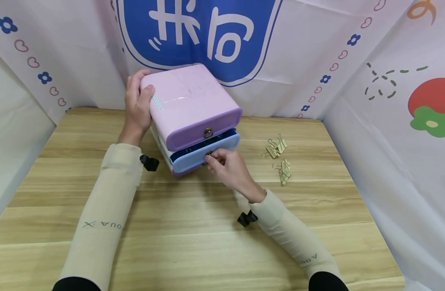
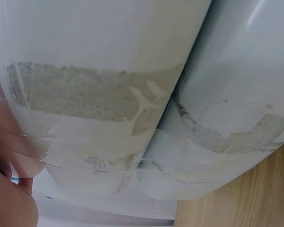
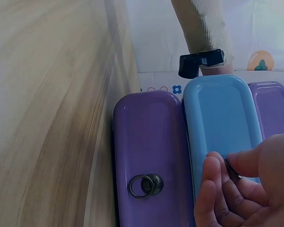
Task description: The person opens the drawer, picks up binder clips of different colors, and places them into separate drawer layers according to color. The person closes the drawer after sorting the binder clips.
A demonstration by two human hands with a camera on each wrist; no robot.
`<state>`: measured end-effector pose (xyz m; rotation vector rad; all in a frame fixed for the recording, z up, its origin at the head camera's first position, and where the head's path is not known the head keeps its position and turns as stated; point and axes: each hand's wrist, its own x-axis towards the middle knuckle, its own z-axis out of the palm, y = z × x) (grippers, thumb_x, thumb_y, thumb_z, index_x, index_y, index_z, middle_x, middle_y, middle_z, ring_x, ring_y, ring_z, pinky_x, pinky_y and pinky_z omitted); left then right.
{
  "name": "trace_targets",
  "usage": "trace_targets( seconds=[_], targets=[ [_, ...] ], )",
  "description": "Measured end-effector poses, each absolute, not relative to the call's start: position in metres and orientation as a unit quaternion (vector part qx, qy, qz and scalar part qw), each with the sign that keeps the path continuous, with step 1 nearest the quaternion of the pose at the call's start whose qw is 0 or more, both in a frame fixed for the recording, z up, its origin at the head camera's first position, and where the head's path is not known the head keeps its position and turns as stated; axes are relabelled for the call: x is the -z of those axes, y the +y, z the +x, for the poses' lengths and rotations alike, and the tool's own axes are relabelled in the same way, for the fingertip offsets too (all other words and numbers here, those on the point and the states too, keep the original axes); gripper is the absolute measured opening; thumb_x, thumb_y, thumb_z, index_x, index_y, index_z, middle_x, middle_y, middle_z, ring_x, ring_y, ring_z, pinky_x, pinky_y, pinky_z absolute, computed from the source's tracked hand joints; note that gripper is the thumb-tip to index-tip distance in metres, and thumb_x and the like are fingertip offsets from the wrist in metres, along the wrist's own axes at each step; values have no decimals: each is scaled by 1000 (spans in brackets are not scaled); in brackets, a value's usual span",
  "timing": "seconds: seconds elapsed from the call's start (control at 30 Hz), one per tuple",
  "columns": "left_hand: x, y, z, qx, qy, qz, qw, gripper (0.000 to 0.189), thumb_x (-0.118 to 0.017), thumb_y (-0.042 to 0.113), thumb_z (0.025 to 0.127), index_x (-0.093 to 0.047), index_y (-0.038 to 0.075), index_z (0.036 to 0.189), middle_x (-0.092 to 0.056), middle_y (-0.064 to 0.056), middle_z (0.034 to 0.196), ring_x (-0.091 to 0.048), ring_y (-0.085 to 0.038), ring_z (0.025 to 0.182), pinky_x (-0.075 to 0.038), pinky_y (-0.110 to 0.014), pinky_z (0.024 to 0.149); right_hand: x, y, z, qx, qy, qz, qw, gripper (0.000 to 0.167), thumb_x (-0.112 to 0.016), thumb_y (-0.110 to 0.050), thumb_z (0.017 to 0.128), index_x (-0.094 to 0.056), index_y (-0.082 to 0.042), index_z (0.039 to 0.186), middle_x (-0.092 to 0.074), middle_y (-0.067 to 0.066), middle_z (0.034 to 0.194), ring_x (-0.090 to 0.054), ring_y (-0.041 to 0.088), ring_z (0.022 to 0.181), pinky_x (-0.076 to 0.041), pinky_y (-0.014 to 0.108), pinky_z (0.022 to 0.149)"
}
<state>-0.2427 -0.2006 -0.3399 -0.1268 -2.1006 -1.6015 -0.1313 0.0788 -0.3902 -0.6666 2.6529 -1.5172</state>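
Left hand (image 1: 136, 106) grips pink box (image 1: 197, 97) at ten o'clock; right hand (image 1: 232, 169) pinches pull (image 3: 232, 170) on blue drawer (image 1: 189, 159); yanking could tip both

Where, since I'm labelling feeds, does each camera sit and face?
On head: facing forward and down at the drawer stack; left arm, right arm show.
On left wrist: at the stack's pale side; left fingers show.
On right wrist: at drawer fronts; right fingers, left sleeve show.
Head and right wrist share the blue drawer.
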Motion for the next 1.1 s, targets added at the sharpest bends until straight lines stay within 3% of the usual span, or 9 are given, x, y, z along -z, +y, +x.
trace_targets(
  seconds=[0.17, 0.4, 0.87, 1.1],
  targets=[
    [341, -201, -243, 588, -768, -48, 248, 52, -42, 30, 102, -53, 13, 150, -47, 8, 133, -41, -5, 122, -32, -27, 109, 391, 76, -136, 484, 848, -214, 7, 26, -65, -20, 105, -75, 1, 94, -75, 8, 80, -72, 35, 71, -46, 24, 52],
    [341, -200, -243, 588, -767, -51, 251, 52, -43, 30, 101, -54, 14, 149, -48, 6, 135, -41, -5, 122, -32, -27, 109, 394, 72, -142, 476, 854, -211, 0, 27, -64, -21, 106, -77, -1, 93, -76, 8, 80, -70, 21, 67, -47, 25, 52],
    [341, -202, -245, 592, -760, -54, 262, 50, -44, 28, 100, -56, 13, 146, -49, 9, 131, -42, -4, 121, -32, -27, 109, 393, 66, -151, 485, 846, -222, 7, 27, -63, -18, 106, -76, 2, 94, -77, 19, 83, -74, 38, 72, -46, 24, 51],
    [342, -202, -244, 594, -760, -55, 257, 51, -44, 28, 101, -55, 11, 148, -48, 9, 132, -42, -5, 121, -32, -27, 109, 397, 69, -154, 470, 852, -231, 3, 22, -69, -17, 102, -75, -2, 86, -73, 13, 76, -64, 19, 62, -44, 23, 53]
  ],
)
